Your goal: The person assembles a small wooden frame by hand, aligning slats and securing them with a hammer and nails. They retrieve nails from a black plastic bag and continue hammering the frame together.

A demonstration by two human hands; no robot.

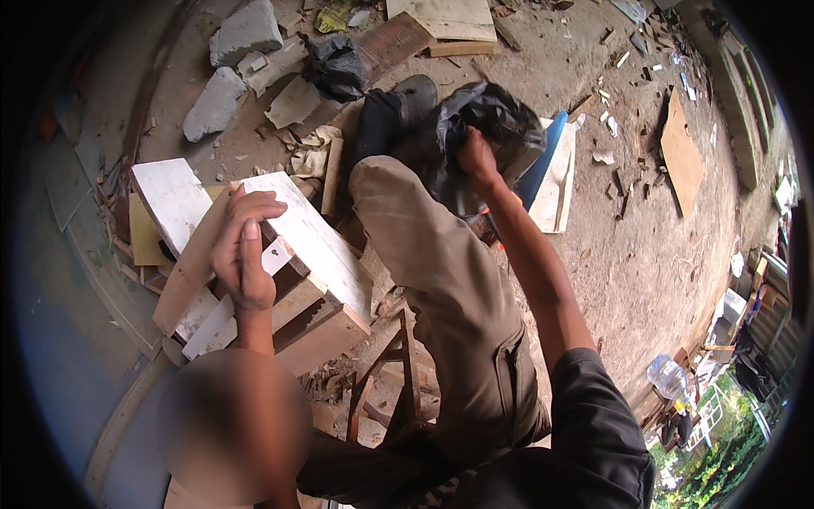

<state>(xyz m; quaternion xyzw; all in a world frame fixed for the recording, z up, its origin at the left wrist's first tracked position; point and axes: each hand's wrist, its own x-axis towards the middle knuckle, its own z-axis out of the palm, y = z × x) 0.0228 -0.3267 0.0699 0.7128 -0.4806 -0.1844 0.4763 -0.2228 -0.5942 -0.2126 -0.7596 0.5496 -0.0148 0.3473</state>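
My right hand (pixel 478 159) is closed at the mouth of a black plastic bag (pixel 510 114), gripping its crumpled plastic; the fingertips are partly hidden. The bag lies beside my shoe (pixel 415 95). My left hand (pixel 246 250) has its fingers stretched out and thumb raised, over the edge of a brown wooden board (pixel 193 265). Around it stand a white-faced board (pixel 309 237) and several wood offcuts (pixel 326 338). Just right of the bag is a blue toothed blade (pixel 543 163), like a handsaw's, lying over a pale board (pixel 556 191).
Concrete chunks (pixel 246 34) lie at the far left, near a second black plastic bag (pixel 336 68). A plywood piece (pixel 681 153) and scattered scraps litter the dirt floor on the right. A clear plastic bottle (pixel 667 376) sits at the lower right. A wooden frame (pixel 410 365) stands beside my leg.
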